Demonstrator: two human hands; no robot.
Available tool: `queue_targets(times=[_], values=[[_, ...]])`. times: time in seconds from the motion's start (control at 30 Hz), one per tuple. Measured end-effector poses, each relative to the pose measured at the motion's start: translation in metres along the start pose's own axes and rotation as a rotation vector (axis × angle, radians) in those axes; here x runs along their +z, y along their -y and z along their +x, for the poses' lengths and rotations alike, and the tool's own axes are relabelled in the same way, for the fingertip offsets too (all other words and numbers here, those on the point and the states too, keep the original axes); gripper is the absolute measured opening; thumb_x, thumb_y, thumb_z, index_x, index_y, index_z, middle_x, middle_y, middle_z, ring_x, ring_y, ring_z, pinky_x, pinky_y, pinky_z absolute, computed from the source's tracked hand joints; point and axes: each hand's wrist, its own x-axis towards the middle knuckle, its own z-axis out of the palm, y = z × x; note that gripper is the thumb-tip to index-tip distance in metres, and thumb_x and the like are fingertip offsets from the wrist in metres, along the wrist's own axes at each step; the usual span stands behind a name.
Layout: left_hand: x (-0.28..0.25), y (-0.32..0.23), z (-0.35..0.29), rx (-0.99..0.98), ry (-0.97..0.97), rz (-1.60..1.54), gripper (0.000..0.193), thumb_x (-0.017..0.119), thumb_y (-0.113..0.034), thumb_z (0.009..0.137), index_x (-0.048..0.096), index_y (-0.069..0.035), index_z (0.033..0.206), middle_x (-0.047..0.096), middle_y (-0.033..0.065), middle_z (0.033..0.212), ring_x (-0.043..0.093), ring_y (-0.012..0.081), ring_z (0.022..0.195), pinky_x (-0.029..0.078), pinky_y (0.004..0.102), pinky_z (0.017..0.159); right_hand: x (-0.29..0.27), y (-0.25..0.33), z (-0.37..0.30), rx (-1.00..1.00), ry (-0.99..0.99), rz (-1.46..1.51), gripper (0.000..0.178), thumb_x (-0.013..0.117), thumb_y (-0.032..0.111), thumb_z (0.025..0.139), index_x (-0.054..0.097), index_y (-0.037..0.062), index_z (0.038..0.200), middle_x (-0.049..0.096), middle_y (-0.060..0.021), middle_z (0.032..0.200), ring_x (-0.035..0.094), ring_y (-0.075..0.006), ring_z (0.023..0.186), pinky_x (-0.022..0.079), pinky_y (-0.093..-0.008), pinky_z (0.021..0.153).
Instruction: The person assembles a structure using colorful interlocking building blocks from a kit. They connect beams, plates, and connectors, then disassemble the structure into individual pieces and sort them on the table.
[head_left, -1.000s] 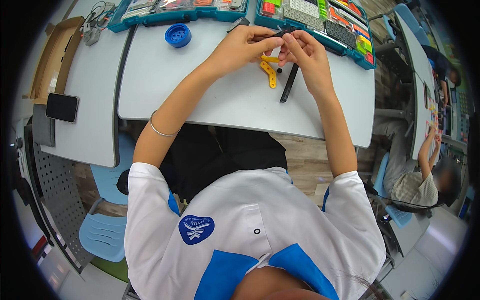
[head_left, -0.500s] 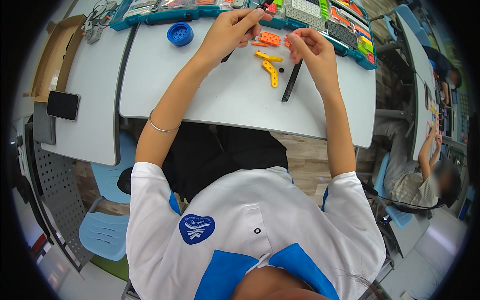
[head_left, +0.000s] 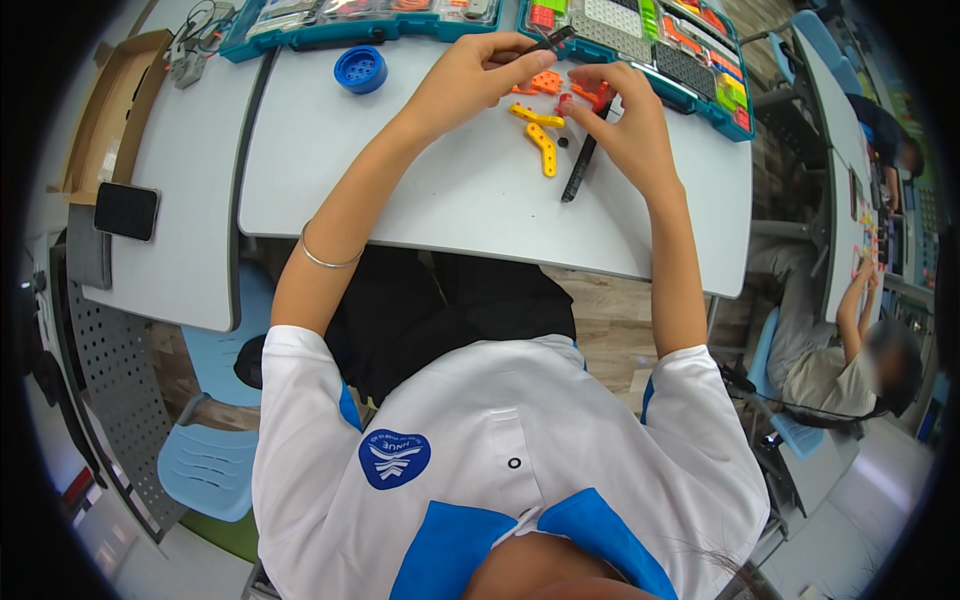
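Note:
My left hand (head_left: 475, 80) is closed on a slim black piece (head_left: 553, 42), which points up to the right over the edge of a parts case. To its right, my right hand (head_left: 628, 115) curls its thumb and index finger round a small red plastic piece (head_left: 564, 103); its other fingers are partly hidden. A long black beam (head_left: 581, 172) lies on the table, its upper end passing beneath my right hand. Between the hands are two yellow angled beams (head_left: 537, 116), a small black round part (head_left: 563, 142) and an orange perforated piece (head_left: 545, 82).
Open teal cases (head_left: 690, 92) of sorted building parts line the table's far edge. A blue wheel (head_left: 360, 70) stands at the left. On the left table are a phone (head_left: 127, 211) and an open cardboard box (head_left: 85, 150). Another person (head_left: 830, 370) sits at the far right.
My left hand has come down slightly and turned, so the black piece now shows at its fingertips. My right hand has lowered a little, with thumb and index finger further apart.

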Motion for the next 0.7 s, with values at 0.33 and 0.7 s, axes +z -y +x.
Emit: queue_targets(times=[0.33, 0.7], values=[[0.005, 0.004, -0.001, 0.052, 0.130, 0.011, 0.040, 0.063, -0.036, 0.094, 0.066, -0.004, 0.118, 0.065, 0.0000, 0.081, 0.059, 0.0038, 0.075, 0.040, 0.0187, 0.057, -0.003, 0.008, 0.004, -0.104, -0.123, 0.137, 0.015, 0.073, 0.015, 0.085, 0.071, 0.0028, 0.093, 0.063, -0.0057, 0.081, 0.058, -0.0157, 0.077, 0.046, -0.0273, 0.071], [0.015, 0.006, -0.004, 0.068, 0.134, -0.027, 0.034, 0.057, -0.034, 0.099, 0.066, -0.005, 0.113, 0.060, -0.0010, 0.078, 0.057, 0.0051, 0.073, 0.045, 0.0203, 0.061, 0.000, 0.008, 0.004, -0.117, -0.164, 0.151, 0.010, 0.068, 0.010, 0.087, 0.067, 0.0001, 0.088, 0.061, -0.0062, 0.079, 0.059, -0.0148, 0.072, 0.046, -0.0270, 0.068]])
